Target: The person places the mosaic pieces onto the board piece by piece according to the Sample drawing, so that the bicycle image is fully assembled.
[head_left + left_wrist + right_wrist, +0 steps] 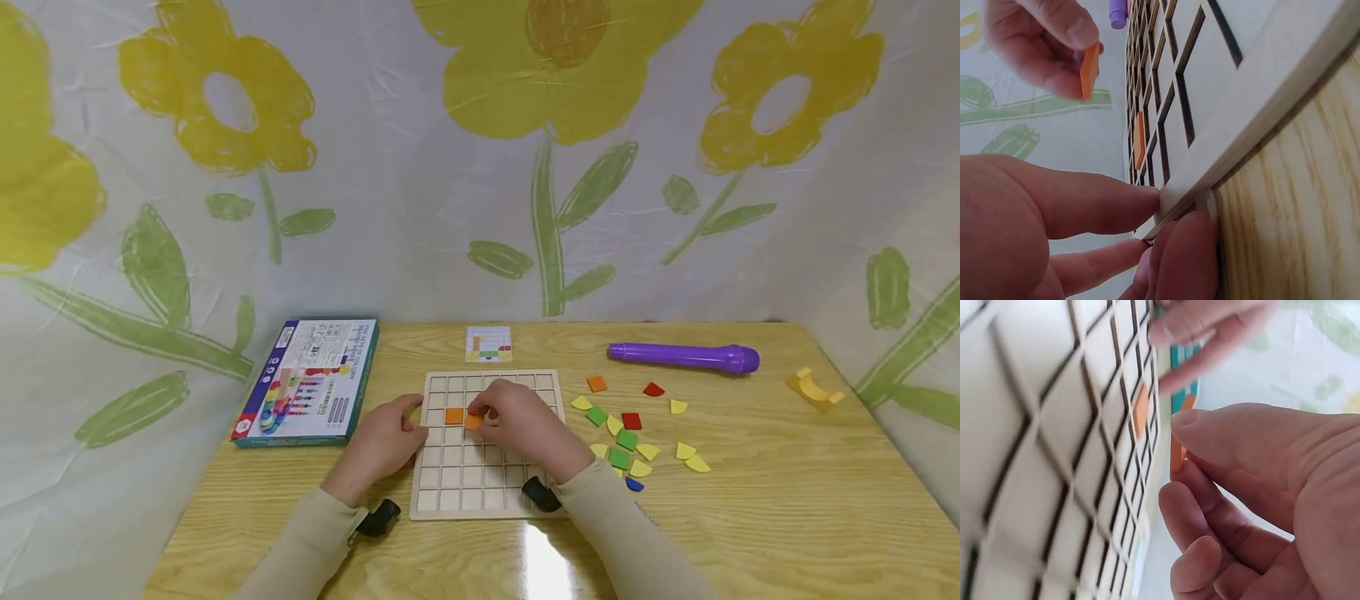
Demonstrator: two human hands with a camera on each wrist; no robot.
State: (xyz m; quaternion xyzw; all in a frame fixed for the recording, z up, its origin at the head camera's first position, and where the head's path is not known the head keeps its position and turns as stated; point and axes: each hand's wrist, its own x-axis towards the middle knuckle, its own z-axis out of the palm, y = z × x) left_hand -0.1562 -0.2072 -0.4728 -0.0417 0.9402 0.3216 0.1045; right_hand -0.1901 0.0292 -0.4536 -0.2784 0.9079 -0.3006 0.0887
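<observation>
Your grid board [450, 477] lies at lower centre on the table [750, 517]
Your left hand [382, 442] touches its left edge, with the box [307, 383] beyond, at left; your right hand [525, 421] holds a tile [472, 422] over it, just right of a second tile [453, 416] on it; the card [488, 344] lies behind; loose pieces [627, 440] lie right, before the toy microphone [686, 357].

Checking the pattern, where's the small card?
In the head view, the small card lies beyond the grid board, right of the box, left of the microphone.
</observation>
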